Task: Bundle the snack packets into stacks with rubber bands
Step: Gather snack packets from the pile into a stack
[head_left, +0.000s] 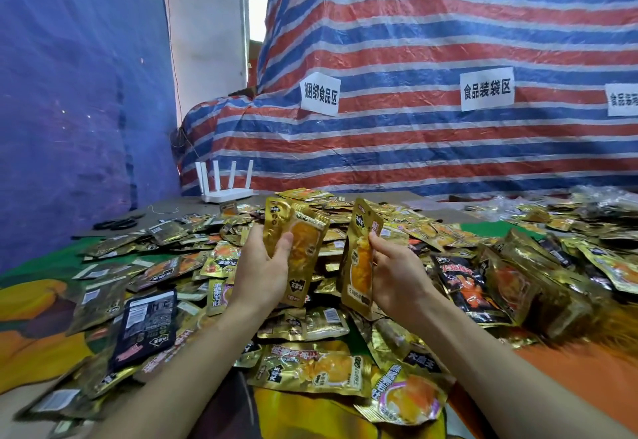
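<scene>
Our left hand (266, 267) gripped a small stack of gold packets (300, 249), thumb across the front. Our right hand (397, 273) pinched a single packet (360, 259) upright just beside it. Around them a loose pile (193, 266) covered the table (587, 369). No rubber band showed, so we judged the bundling barely begun.

Blue tarp (69, 93) covers the left wall. Striped red-blue-white tarp (414, 24) spans far and right, with three white paper signs (486, 88) on it. Between them is a white wall (203, 24) and a bright window (257, 14). White router (226, 193) sits on the table (186, 205), far left.
</scene>
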Motion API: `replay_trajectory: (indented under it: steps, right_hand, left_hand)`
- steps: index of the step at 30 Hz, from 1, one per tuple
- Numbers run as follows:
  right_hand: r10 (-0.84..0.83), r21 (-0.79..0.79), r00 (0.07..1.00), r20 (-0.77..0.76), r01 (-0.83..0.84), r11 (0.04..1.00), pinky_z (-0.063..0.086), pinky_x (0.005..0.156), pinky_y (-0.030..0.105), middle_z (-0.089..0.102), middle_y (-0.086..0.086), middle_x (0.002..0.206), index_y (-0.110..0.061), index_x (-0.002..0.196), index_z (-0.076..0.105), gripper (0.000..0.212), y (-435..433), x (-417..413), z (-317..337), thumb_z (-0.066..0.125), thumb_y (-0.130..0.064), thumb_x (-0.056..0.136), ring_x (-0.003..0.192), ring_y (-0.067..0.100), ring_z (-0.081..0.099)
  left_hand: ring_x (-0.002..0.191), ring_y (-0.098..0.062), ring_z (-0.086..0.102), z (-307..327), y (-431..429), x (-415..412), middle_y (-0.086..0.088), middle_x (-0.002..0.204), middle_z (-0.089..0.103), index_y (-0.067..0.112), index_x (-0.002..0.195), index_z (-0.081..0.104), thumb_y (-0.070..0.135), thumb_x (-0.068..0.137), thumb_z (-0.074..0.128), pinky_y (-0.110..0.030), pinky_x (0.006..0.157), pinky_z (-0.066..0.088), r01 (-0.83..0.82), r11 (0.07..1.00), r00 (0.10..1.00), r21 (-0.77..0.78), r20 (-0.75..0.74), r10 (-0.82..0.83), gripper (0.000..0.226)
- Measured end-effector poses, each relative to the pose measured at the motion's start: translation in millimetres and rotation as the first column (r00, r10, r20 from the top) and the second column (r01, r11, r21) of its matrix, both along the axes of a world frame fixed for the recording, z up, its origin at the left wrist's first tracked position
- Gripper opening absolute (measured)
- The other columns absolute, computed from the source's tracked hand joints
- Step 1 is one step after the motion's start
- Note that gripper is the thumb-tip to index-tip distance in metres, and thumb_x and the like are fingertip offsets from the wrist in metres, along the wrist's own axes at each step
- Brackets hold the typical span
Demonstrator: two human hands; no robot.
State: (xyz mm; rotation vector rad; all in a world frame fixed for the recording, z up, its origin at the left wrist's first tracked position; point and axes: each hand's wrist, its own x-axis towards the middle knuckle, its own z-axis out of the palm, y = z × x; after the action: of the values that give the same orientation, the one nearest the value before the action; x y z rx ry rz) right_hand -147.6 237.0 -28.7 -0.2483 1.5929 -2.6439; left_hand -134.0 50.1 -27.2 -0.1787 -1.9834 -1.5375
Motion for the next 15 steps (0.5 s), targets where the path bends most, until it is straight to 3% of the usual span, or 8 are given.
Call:
replay_trajectory:
  steps: [3, 6, 8, 10, 11, 12, 13, 15]
  right_hand:
    - [0.0, 0.009, 1.0, -0.001, 0.0, 1.0, 0.054, 0.066, 0.039, 0.066, 0.01, 0.092, -0.008, 0.103, 0.059, 0.022, -6, 2, 0, 0.047, -0.026, 0.105, 0.08, 0.022, 0.066]
    - [-0.002, 0.013, 1.0, -0.03, 0.003, 1.0, 0.059, 0.076, 0.05, 0.07, 0.015, 0.098, -0.005, 0.12, 0.055, 0.022, -17, 4, -5, 0.049, -0.019, 0.104, 0.091, 0.03, 0.07]
    - [-0.022, 0.062, 0.997, -0.07, 0.026, 0.998, 0.06, 0.08, 0.051, 0.074, 0.014, 0.098, -0.009, 0.121, 0.058, 0.021, -24, 4, -9, 0.052, -0.019, 0.104, 0.092, 0.032, 0.073]
    - [-0.048, 0.082, 0.99, -0.131, 0.059, 0.995, 0.061, 0.079, 0.046, 0.075, 0.013, 0.096, -0.011, 0.126, 0.059, 0.023, -28, 4, -13, 0.052, -0.018, 0.104, 0.089, 0.03, 0.073]
    - [-0.057, 0.079, 0.985, -0.16, 0.071, 0.994, 0.061, 0.077, 0.044, 0.075, 0.012, 0.096, -0.012, 0.127, 0.058, 0.025, -29, 4, -15, 0.052, -0.018, 0.104, 0.088, 0.029, 0.074]
    - [-0.063, 0.077, 0.98, -0.189, 0.079, 0.994, 0.061, 0.076, 0.042, 0.076, 0.011, 0.098, -0.013, 0.128, 0.058, 0.025, -30, 4, -16, 0.052, -0.019, 0.104, 0.089, 0.028, 0.074]
    - [-0.065, 0.08, 0.975, -0.213, 0.084, 0.993, 0.061, 0.076, 0.042, 0.076, 0.01, 0.1, -0.015, 0.128, 0.058, 0.025, -31, 5, -17, 0.052, -0.019, 0.104, 0.09, 0.027, 0.074]
    - [-0.058, 0.072, 0.97, -0.236, 0.077, 0.994, 0.061, 0.079, 0.044, 0.076, 0.01, 0.106, -0.017, 0.127, 0.058, 0.024, -31, 7, -17, 0.053, -0.016, 0.104, 0.095, 0.028, 0.074]
  left_hand:
    - [0.082, 0.001, 0.052, -7, 4, 2, 0.016, 0.094, 0.055, 0.027, 0.111, 0.044, 0.039, 0.106, 0.04, -0.019, 0.062, 0.041, -0.03, 0.995, 0.999, -0.091, 0.033, 0.033, 0.013]
    - [0.065, -0.006, 0.055, -11, 13, 5, -0.001, 0.087, 0.06, 0.021, 0.104, 0.044, 0.037, 0.107, 0.033, -0.02, 0.048, 0.044, 0.018, 0.993, 0.998, -0.118, 0.054, -0.012, 0.02]
    - [0.062, 0.0, 0.058, -13, 23, 8, -0.002, 0.085, 0.061, 0.024, 0.102, 0.046, 0.036, 0.108, 0.032, -0.015, 0.049, 0.045, 0.077, 0.99, 0.996, -0.119, 0.053, -0.071, 0.019]
    - [0.081, 0.007, 0.06, -16, 29, 11, 0.001, 0.097, 0.064, 0.023, 0.111, 0.05, 0.04, 0.106, 0.031, -0.004, 0.062, 0.042, 0.139, 0.984, 0.989, -0.109, 0.064, -0.132, 0.027]
    - [0.104, 0.005, 0.058, -17, 31, 12, 0.003, 0.119, 0.064, 0.02, 0.122, 0.051, 0.048, 0.104, 0.029, -0.001, 0.076, 0.04, 0.175, 0.98, 0.983, -0.096, 0.076, -0.168, 0.04]
    - [0.127, 0.0, 0.047, -19, 32, 11, 0.008, 0.143, 0.05, 0.019, 0.138, 0.045, 0.06, 0.1, 0.025, -0.003, 0.093, 0.035, 0.226, 0.971, 0.971, -0.083, 0.104, -0.217, 0.06]
    - [0.136, 0.002, 0.032, -19, 32, 12, 0.018, 0.15, 0.03, 0.021, 0.151, 0.033, 0.073, 0.093, 0.022, -0.008, 0.104, 0.027, 0.286, 0.956, 0.952, -0.061, 0.133, -0.277, 0.079]
    - [0.136, -0.002, 0.032, -19, 32, 13, 0.02, 0.149, 0.029, 0.028, 0.155, 0.026, 0.084, 0.082, 0.033, -0.025, 0.114, 0.027, 0.377, 0.926, 0.912, 0.0, 0.174, -0.371, 0.092]
